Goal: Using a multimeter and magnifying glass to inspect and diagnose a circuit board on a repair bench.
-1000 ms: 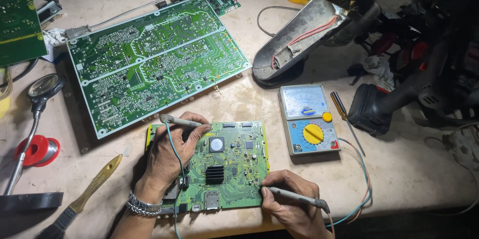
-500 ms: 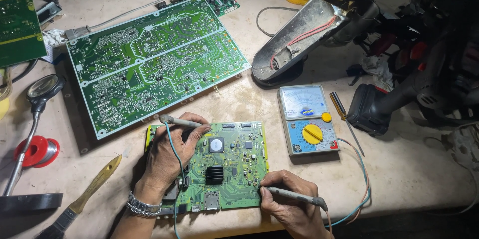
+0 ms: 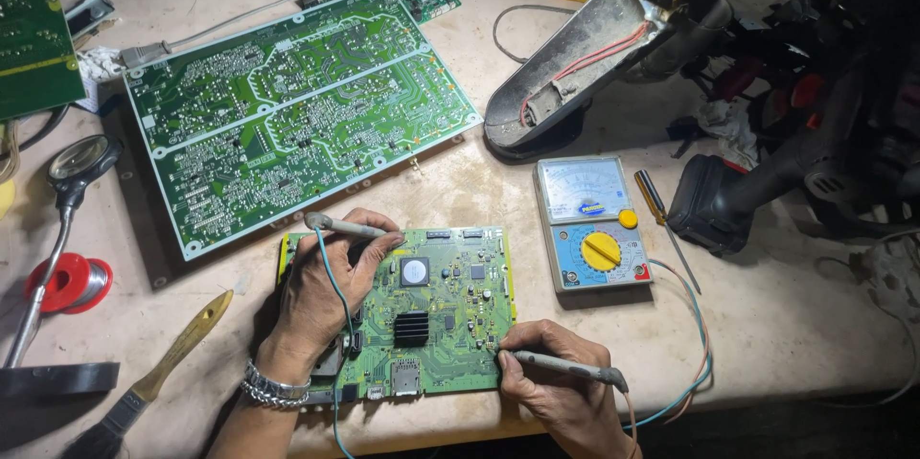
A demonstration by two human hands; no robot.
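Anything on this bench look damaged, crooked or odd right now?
One thing: the lamp head by the meter is grimy, with red wiring exposed inside its shell. The big board lies askew on the table. Left hand and right hand hold probes on the small board; nothing is spilled.

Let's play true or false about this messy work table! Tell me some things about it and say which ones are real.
1. The right hand holds a probe against the small green board. True.
2. The left hand is empty. False: it holds another probe at the board's upper left.
3. The meter with the yellow dial lies right of the small board. True.
4. The big green board lies on top of the small one. False: it lies apart, farther up the table.
5. The brush is in the right hand. False: it lies on the table, left.
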